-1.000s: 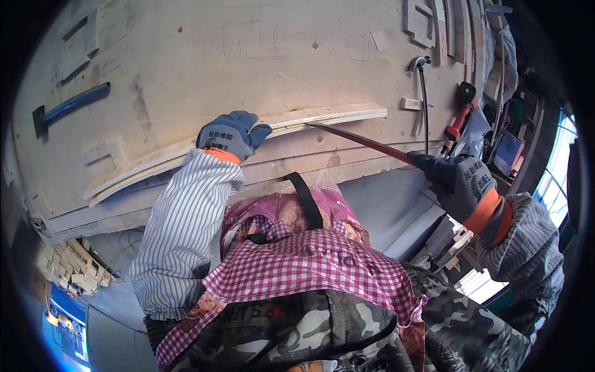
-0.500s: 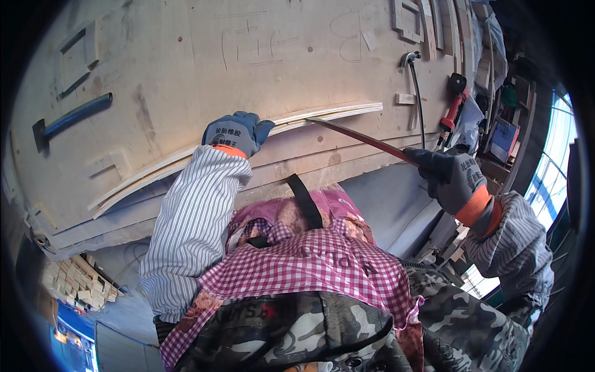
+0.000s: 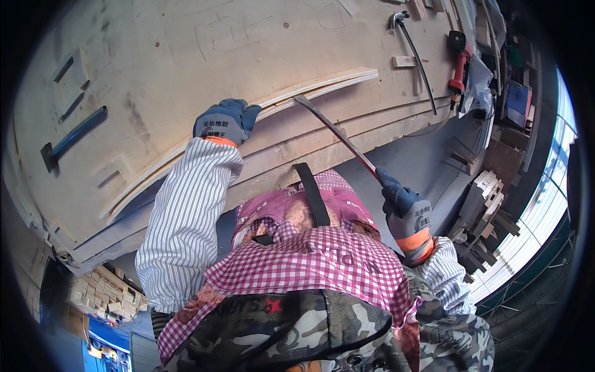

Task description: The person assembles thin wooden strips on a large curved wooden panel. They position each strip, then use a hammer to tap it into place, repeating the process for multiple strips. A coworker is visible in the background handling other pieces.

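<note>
Two long, thin, curved plywood strips point(image 3: 338, 82) lie one against the other along the near side of a wooden workbench point(image 3: 204, 68). My left hand point(image 3: 224, 121), in a grey and blue work glove, is closed over the strips near their middle. Gloved likewise, my right hand point(image 3: 404, 201) grips the end of a long, slim metal pry bar point(image 3: 341, 135) with red along its shaft. The bar slants up and left, and its flattened tip touches the near edge of the strips, right of my left hand. Whether the tip sits between them I cannot tell.
A hammer with a blue handle point(image 3: 74, 136) lies on the bench at left. Far right are a claw hammer point(image 3: 412, 53), a red and black power tool point(image 3: 458, 65) and small wood pieces point(image 3: 404, 62). Stacked wood blocks point(image 3: 105, 294) stand below left; wood offcuts point(image 3: 480, 208) lie at right.
My right hand has swung down and left toward my body, so the pry bar now slants more steeply. My left hand still holds the strips. The view has shifted a little.
</note>
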The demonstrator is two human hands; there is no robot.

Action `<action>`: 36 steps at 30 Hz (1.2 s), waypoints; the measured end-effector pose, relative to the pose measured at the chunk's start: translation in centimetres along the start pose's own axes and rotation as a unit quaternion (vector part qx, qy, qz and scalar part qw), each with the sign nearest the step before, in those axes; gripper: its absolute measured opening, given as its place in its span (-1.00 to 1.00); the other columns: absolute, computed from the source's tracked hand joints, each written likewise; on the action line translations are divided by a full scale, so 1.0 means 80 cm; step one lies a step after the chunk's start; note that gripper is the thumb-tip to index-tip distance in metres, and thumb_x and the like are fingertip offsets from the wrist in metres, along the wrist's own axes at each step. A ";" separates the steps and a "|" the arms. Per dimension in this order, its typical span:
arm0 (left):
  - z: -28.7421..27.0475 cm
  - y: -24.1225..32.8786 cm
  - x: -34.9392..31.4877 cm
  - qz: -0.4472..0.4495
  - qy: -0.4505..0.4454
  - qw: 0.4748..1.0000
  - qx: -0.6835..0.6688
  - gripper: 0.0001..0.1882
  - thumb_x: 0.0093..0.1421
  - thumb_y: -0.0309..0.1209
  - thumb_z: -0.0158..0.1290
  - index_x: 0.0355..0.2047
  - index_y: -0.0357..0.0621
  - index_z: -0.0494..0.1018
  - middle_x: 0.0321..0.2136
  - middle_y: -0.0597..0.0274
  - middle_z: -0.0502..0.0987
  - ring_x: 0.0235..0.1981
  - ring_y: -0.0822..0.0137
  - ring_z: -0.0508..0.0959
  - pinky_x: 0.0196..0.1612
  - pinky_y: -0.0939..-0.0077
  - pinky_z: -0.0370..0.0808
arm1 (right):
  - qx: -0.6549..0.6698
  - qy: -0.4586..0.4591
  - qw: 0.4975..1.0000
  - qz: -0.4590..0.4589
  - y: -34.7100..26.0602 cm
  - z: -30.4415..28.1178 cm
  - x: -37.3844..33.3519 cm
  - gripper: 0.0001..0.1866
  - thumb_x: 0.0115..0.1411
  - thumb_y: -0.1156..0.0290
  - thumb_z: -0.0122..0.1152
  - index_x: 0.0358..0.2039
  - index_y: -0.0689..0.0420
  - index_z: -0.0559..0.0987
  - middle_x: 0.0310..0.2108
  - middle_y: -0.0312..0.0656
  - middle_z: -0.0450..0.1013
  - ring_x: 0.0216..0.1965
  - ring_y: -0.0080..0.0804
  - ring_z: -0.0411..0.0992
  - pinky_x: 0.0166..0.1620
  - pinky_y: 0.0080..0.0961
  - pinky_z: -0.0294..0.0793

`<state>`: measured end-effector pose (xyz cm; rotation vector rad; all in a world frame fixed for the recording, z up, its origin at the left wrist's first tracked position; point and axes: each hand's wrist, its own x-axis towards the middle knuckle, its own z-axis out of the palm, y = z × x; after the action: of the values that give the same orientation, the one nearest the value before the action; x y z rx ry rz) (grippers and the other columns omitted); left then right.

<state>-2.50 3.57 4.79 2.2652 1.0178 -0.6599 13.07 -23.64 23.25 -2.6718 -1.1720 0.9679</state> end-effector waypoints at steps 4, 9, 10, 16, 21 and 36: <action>0.000 -0.012 0.007 0.011 0.027 1.000 0.007 -0.51 0.22 0.03 -0.21 -0.10 -0.02 0.48 -0.11 0.15 0.50 -0.09 0.14 0.48 0.02 0.31 0.37 | 0.013 0.016 1.000 -0.008 -0.020 -0.001 0.010 -0.53 0.00 0.58 0.07 -0.03 -0.07 0.50 -0.36 -0.08 0.50 -0.41 -0.09 0.46 -0.37 -0.31 0.44; 0.002 -0.019 0.014 -0.020 0.013 1.000 0.000 -0.54 0.24 0.03 -0.23 -0.09 0.06 0.48 -0.11 0.15 0.50 -0.10 0.12 0.48 0.01 0.32 0.37 | -0.089 -0.112 0.990 0.020 -0.045 -0.090 0.097 -0.67 0.11 0.41 0.06 -0.07 -0.04 0.53 -0.38 -0.07 0.51 -0.36 -0.12 0.48 -0.29 -0.29 0.45; 0.003 -0.019 0.016 -0.017 0.018 1.000 0.003 -0.53 0.24 0.03 -0.23 -0.09 0.06 0.48 -0.11 0.14 0.50 -0.10 0.12 0.48 0.01 0.32 0.37 | -0.114 -0.125 0.986 -0.012 -0.047 -0.102 0.117 -0.67 0.16 0.41 0.03 -0.04 -0.03 0.52 -0.50 -0.11 0.48 -0.51 -0.30 0.45 -0.39 -0.39 0.43; 0.006 -0.017 0.024 0.013 -0.001 1.000 -0.006 -0.54 0.24 0.03 -0.23 -0.08 0.07 0.48 -0.08 0.18 0.49 -0.07 0.17 0.48 0.02 0.35 0.36 | -0.186 -0.070 0.976 -0.090 -0.051 -0.102 0.143 -0.74 0.15 0.37 0.07 -0.13 -0.01 0.58 -0.47 -0.11 0.52 -0.49 -0.16 0.48 -0.34 -0.37 0.46; -0.002 -0.002 0.020 0.007 -0.052 0.999 0.006 -0.52 0.23 0.04 -0.25 -0.08 0.06 0.48 -0.09 0.19 0.50 -0.08 0.18 0.48 0.02 0.36 0.37 | -0.204 -0.079 0.974 -0.063 -0.025 -0.086 0.098 -0.67 0.13 0.49 0.04 -0.07 -0.02 0.52 -0.39 -0.01 0.50 -0.42 -0.06 0.49 -0.37 -0.34 0.46; -0.014 -0.002 0.010 -0.014 -0.028 0.999 0.039 -0.52 0.24 0.03 -0.24 -0.07 0.04 0.47 -0.08 0.19 0.49 -0.08 0.16 0.48 0.04 0.35 0.35 | -0.119 0.014 0.990 -0.072 -0.023 -0.031 0.031 -0.53 0.05 0.51 0.03 0.02 -0.10 0.44 -0.45 -0.02 0.47 -0.44 -0.05 0.45 -0.39 -0.23 0.40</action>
<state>-1.94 4.81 5.06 2.2890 1.0147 -0.7821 14.57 -20.17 24.45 -2.7165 -1.5389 0.8116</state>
